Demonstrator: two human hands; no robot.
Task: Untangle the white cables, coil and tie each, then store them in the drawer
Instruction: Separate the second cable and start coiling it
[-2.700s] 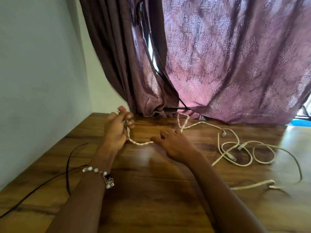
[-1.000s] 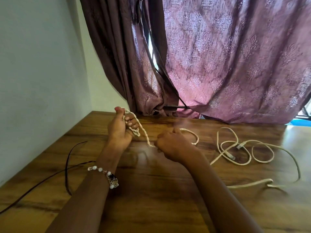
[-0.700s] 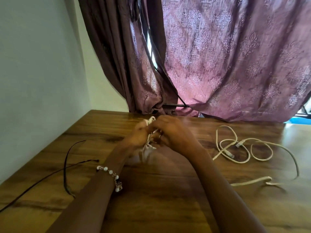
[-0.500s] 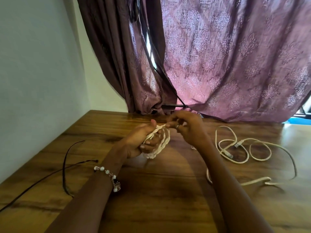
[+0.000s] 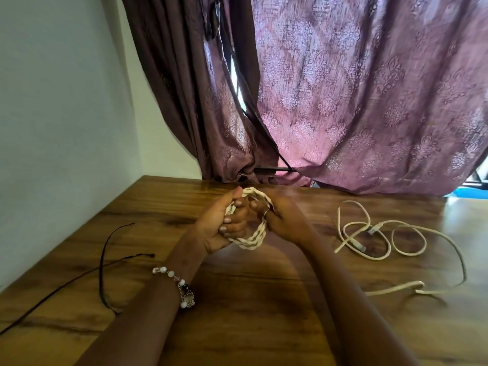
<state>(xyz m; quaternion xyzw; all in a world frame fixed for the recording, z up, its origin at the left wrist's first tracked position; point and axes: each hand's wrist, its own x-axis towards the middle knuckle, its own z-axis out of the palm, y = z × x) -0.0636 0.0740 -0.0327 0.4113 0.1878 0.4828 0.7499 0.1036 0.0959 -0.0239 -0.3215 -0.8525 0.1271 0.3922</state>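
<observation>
Head view: your left hand (image 5: 220, 224) curls round one side of a small white cable coil (image 5: 251, 237), held just above the wooden table (image 5: 250, 313), while your right hand (image 5: 284, 220) pinches the opposite side, fingers closed on the loops. A second white cable (image 5: 383, 241) lies loose and looped on the table to the right, well apart from your hands. A thin black cord (image 5: 105, 260) trails at left. No drawer is in view. Ease either grip before the tie is made and the stiff loops will likely spring open, undoing the coil.
</observation>
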